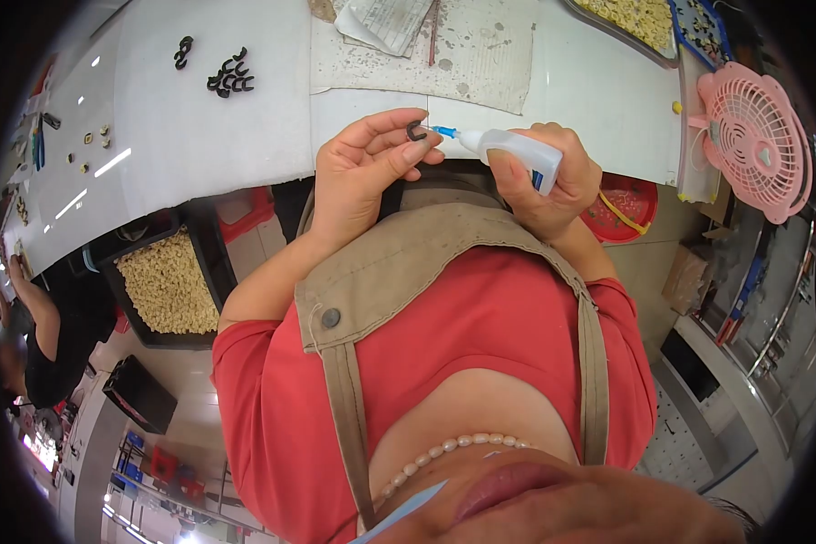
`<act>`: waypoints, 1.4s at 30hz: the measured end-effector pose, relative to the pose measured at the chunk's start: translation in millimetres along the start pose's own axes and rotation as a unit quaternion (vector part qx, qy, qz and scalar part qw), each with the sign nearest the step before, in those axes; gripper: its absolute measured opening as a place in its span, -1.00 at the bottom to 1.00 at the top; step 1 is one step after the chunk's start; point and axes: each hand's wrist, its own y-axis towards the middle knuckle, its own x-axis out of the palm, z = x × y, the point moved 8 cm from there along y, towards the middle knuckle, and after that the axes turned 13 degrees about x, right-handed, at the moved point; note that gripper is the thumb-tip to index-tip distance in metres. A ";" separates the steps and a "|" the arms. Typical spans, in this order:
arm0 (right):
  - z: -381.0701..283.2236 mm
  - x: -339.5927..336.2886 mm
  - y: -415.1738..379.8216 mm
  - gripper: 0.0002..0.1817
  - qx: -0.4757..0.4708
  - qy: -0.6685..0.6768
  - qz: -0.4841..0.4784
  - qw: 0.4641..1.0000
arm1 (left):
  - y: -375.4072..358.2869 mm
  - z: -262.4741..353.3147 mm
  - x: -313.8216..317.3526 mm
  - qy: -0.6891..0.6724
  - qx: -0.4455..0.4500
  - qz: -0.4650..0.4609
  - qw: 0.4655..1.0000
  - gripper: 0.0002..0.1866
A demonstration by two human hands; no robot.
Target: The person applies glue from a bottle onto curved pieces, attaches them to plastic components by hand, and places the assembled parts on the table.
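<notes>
At the bench edge | left hand pinches small black clip | right hand clamped on glue bottle, blue nozzle touching clip | pink fan at right

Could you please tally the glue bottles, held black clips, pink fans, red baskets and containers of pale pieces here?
Glue bottle, in the right hand: 1
Black clip, in the left hand: 1
Pink fan: 1
Red basket: 1
Containers of pale pieces: 2
Total: 6
</notes>
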 end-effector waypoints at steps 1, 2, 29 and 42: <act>0.5 -0.1 0.0 -0.77 0.004 -0.001 0.000 1.000 | -0.2 -0.2 0.1 0.001 -0.001 0.000 1.000 -0.67; 0.9 -0.3 0.2 -0.77 0.008 -0.003 0.000 1.000 | -0.2 -0.4 0.3 0.002 -0.002 0.000 1.000 -0.67; 11.6 -9.4 0.9 -0.79 0.048 0.051 0.007 0.998 | 3.3 -1.7 -2.8 -0.005 0.021 0.011 1.000 -0.65; 89.2 25.2 82.3 -0.75 0.065 -0.155 -0.017 0.986 | 24.2 25.1 -10.4 -0.241 0.016 -0.078 0.967 -0.65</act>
